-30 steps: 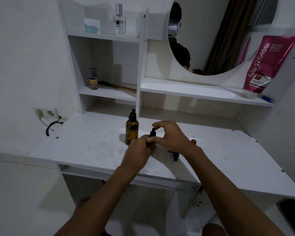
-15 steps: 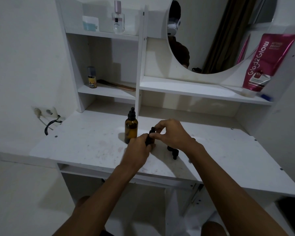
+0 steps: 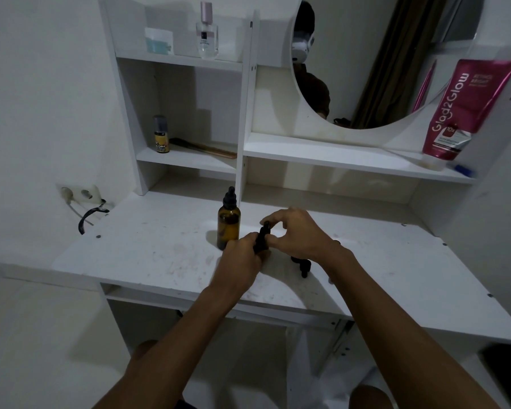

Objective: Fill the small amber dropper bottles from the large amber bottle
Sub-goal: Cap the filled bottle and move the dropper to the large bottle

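The large amber bottle [image 3: 228, 225] with a black dropper cap stands upright on the white desk [image 3: 148, 246]. Just right of it, my left hand [image 3: 242, 255] grips the body of a small dropper bottle [image 3: 261, 240], which looks dark and is mostly hidden by my fingers. My right hand [image 3: 298, 231] pinches that bottle's black cap between thumb and fingers. Another small dark dropper bottle [image 3: 301, 265] lies on the desk under my right wrist, partly hidden.
Shelves rise behind the desk, holding a small yellow-labelled bottle [image 3: 160, 134], a comb [image 3: 204, 147], a perfume bottle [image 3: 207, 32] and a pink tube [image 3: 466, 110]. A round mirror [image 3: 381, 54] hangs above. A wall socket with a black cable [image 3: 86, 208] is at the left.
Both hands stay on the small bottle; my right hand's fingers have shifted slightly around its cap. The camera view has moved a little.
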